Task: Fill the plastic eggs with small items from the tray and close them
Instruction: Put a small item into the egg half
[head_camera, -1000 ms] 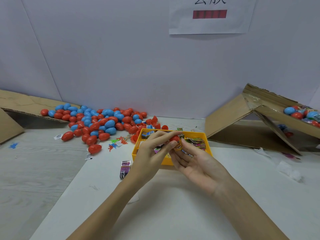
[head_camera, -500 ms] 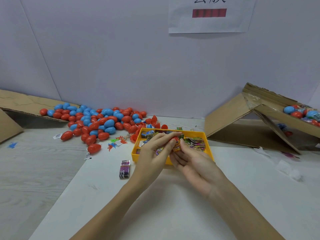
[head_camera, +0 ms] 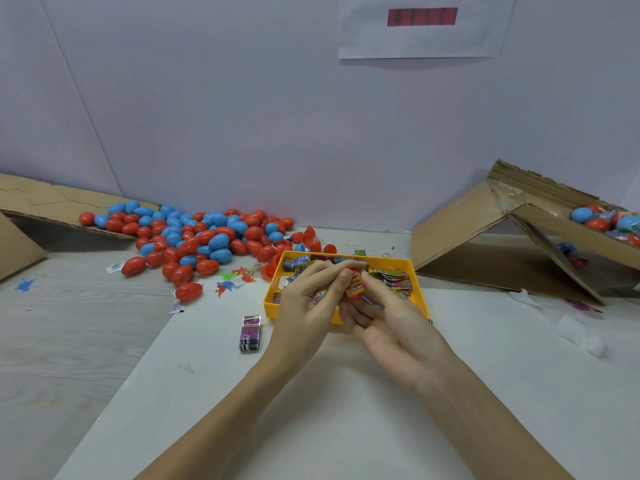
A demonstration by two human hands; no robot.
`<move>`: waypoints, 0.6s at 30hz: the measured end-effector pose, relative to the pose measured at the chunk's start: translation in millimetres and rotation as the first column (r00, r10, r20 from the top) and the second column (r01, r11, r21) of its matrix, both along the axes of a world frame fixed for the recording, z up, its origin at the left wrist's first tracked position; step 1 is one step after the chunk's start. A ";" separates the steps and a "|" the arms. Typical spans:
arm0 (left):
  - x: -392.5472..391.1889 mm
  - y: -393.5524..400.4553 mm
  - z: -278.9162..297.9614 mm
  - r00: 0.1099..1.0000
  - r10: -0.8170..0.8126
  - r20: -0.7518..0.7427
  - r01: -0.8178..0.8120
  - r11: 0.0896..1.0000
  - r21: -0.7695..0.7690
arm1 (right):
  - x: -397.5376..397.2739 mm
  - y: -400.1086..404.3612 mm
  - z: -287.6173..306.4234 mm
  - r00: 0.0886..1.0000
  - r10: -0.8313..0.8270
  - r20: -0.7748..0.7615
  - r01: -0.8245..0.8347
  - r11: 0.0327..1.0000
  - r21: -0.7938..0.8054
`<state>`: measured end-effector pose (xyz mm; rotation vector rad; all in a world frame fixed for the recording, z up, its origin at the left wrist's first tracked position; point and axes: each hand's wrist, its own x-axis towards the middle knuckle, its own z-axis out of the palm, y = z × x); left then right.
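Tray (head_camera: pixel 419 289): packets | box (head_camera: pixel 568 216): eggs | hands (head_camera: pixel 353 296) pinch packet (head_camera: pixel 356 287), seemingly in egg half

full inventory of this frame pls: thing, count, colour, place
Loose eggs: dozens, red and blue, heaped far left on the table.
Tray: one, yellow, centre, holding small printed packets.
Purple packet: one, on the white sheet left of the tray.
Small toy figures: several, green and orange, between egg heap and tray.
Cardboard box: one, brown, tipped, right, with red and blue eggs inside.
Cardboard flap: one, brown, far left.
Paper sign: one, white with red bar, on the wall.
Egg half: one, red, with an orange packet, held over the tray.
Left hand: pinching the packet.
Right hand: cradling the egg half.
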<state>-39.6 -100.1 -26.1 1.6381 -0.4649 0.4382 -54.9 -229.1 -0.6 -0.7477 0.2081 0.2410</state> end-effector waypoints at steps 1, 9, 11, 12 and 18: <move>-0.3 0.4 0.3 1.000 -0.007 0.001 0.007 1.000 0.003 | 0.1 -0.4 -0.3 1.000 -0.008 0.009 0.009 1.000 -0.011; 3.3 8.1 3.4 0.997 0.009 0.072 -0.020 0.989 0.148 | 2.8 -9.6 -0.3 0.997 0.016 0.072 -0.012 0.998 -0.058; 4.1 10.7 3.4 0.997 0.029 0.065 -0.038 0.989 0.146 | 2.1 -11.3 -1.2 0.993 0.026 0.115 -0.012 0.992 -0.124; 4.7 11.7 3.4 0.997 0.033 0.065 -0.042 0.988 0.150 | 1.7 -11.5 -2.3 0.988 0.033 0.154 -0.005 0.984 -0.179; 7.6 13.4 5.1 0.999 -0.002 0.039 -0.003 0.990 0.140 | 2.1 -14.5 -6.7 0.932 -0.105 0.348 0.276 0.827 -0.490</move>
